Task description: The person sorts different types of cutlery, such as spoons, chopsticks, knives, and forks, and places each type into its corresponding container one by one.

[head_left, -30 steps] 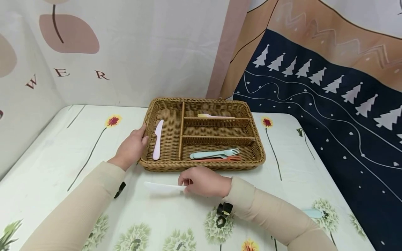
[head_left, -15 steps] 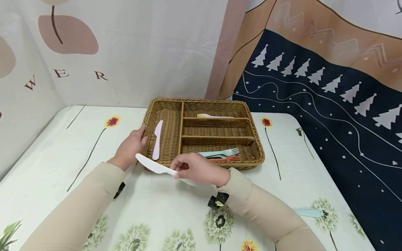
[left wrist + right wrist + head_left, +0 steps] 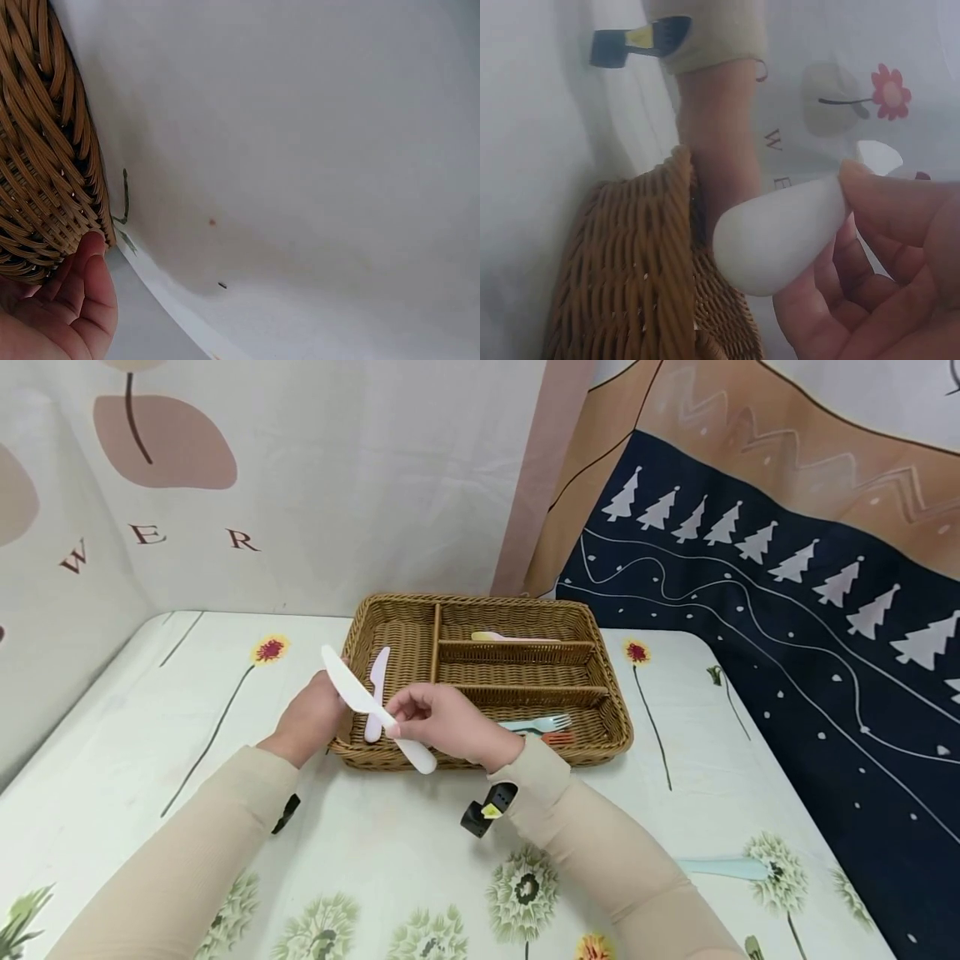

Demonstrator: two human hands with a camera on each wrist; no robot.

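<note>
Between the thumb and fingers of my right hand point(image 3: 450, 720), a white plastic knife point(image 3: 347, 683) is pinched by its handle. Its blade points up and left, above the left compartment of a brown wicker cutlery tray point(image 3: 621, 737). At the tray's left side, my left hand point(image 3: 309, 717) grips the wall; in the left wrist view its fingers point(image 3: 96, 289) curl against the wicker. A pale pink knife point(image 3: 379, 670) lies in the left compartment, partly hidden by the white one. In the front right compartment are light blue forks point(image 3: 546, 724) and an orange fork point(image 3: 558, 738), partly covered by my right hand.
A yellow and pink utensil point(image 3: 510, 637) lies in the back right compartment. On the tablecloth at right, a light blue handle point(image 3: 731, 867) shows beside my right sleeve. A fabric wall point(image 3: 360, 485) stands behind the tray.
My right hand has lifted the white knife off the table, carrying it up and left over the tray's left part while its blade tilts upward. My left hand stays at the tray's side.
</note>
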